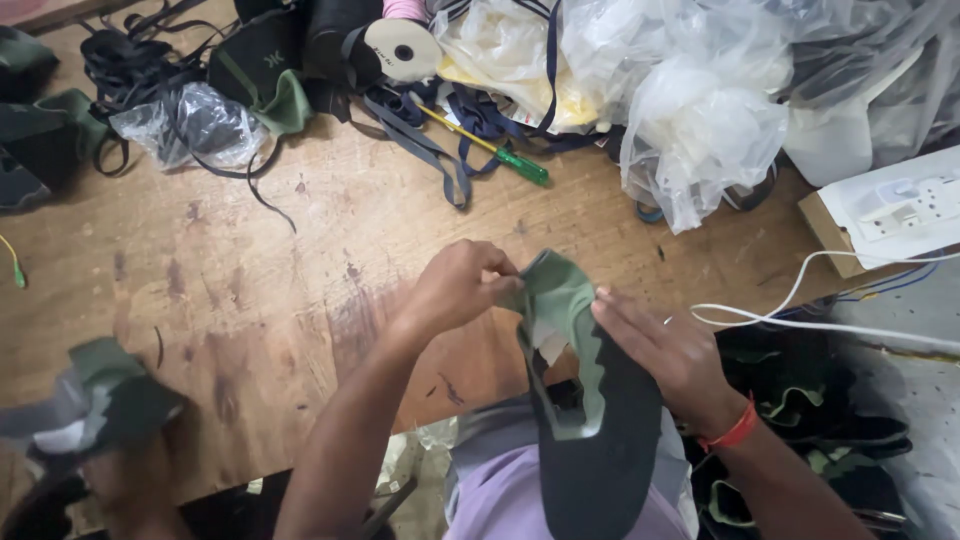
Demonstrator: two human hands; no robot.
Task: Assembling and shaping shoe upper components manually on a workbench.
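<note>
Here, seen from above, a person's two bare hands hold a soft shoe upper [585, 420] of black and green fabric just over the near edge of a worn wooden bench [300, 270]. The left hand [462, 285] is closed in a pinching grip on the upper's green padded collar at its top end. The right hand [665, 345] lies along the collar's right side, fingers [620, 310] pressed flat against the cloth; how tightly its grip closes cannot be told. A red band circles the right wrist. The upper hangs down toward the lap, its long black part smooth and rounded.

The bench is scuffed, stained plywood. At its far side lie crumpled clear plastic bags [700, 110], tangled dark straps [440, 140], a green-handled screwdriver [500, 155] and a cream spool [402, 48]. White cables [800, 300] trail at the right. At lower left, blurred, sits another green and black fabric piece [100, 395].
</note>
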